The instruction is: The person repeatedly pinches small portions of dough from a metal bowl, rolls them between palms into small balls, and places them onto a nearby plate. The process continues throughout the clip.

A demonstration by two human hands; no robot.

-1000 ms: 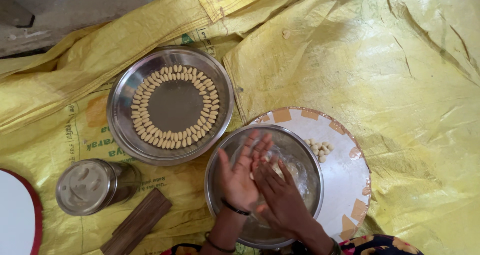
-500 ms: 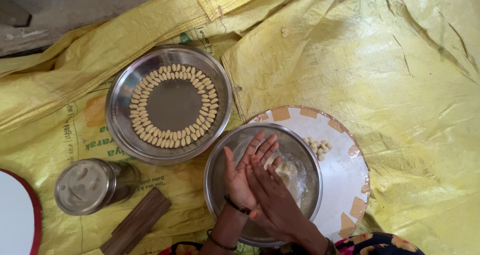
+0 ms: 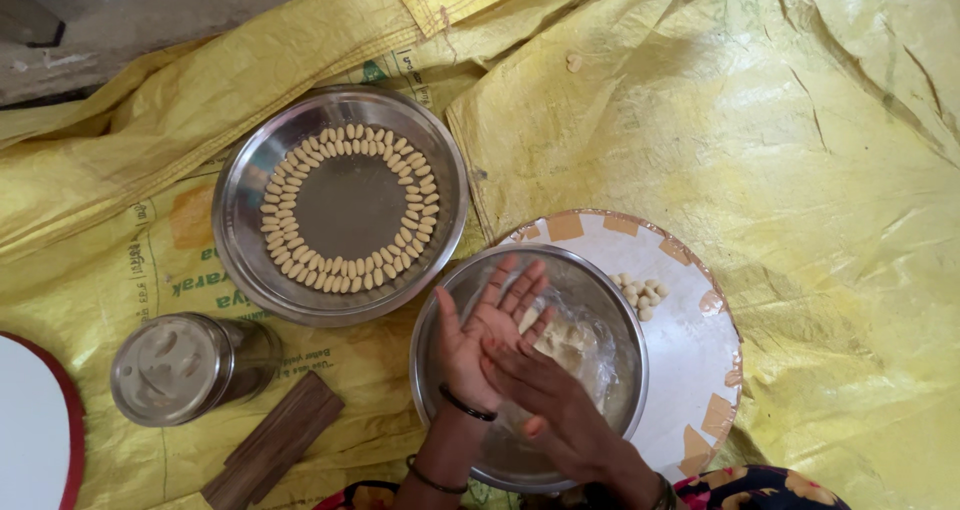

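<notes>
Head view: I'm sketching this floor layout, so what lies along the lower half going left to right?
White red-rimmed board → lidded steel jar → dark wooden block → steel bowl with the left hand and right hand over it → round white board.

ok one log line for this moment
left hand open, palm up | right hand across it | over steel bowl | steel plate ringed with dough pieces
</notes>
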